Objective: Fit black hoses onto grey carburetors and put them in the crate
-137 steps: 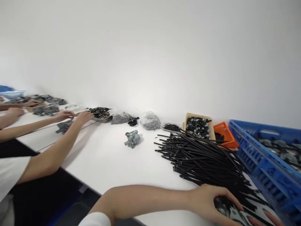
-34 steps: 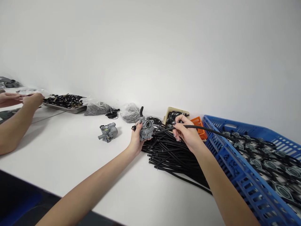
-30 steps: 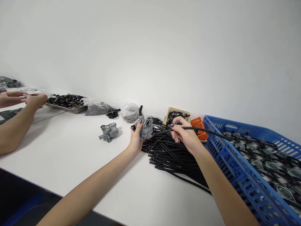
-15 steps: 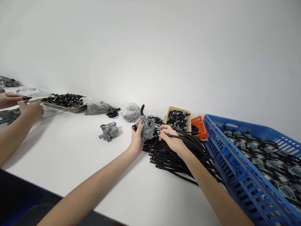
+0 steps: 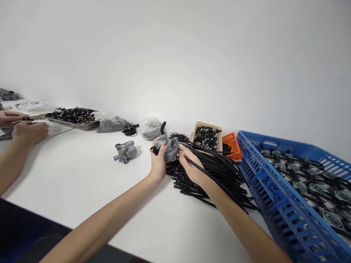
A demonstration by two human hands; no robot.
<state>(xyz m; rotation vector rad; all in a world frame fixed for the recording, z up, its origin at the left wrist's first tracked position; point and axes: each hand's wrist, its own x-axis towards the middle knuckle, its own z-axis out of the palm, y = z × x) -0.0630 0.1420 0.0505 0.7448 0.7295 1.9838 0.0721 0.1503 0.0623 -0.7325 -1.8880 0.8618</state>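
My left hand point(image 5: 158, 163) is closed round a grey metal carburetor point(image 5: 168, 145) with a short black elbow on top, held just above the white table point(image 5: 82, 171). My right hand point(image 5: 191, 165) pinches a thin black tube point(image 5: 219, 183) at the carburetor's right side; the tube trails back along my right forearm. Under both hands lies a big pile of black tubes point(image 5: 216, 171). A second grey carburetor point(image 5: 124, 151) rests on the table to the left.
A blue crate point(image 5: 276, 204) of carburetor parts stands at the right. Behind the pile are a beige tray point(image 5: 207, 136) of black rings and an orange basket point(image 5: 231, 144). Bags of small parts point(image 5: 149, 128) and a metal tray point(image 5: 72, 117) line the wall. Another person's hands point(image 5: 26, 129) work at the left.
My right hand has brought the tube's end from above the pile leftward to the carburetor. The tube now trails down along my forearm instead of out over the crate.
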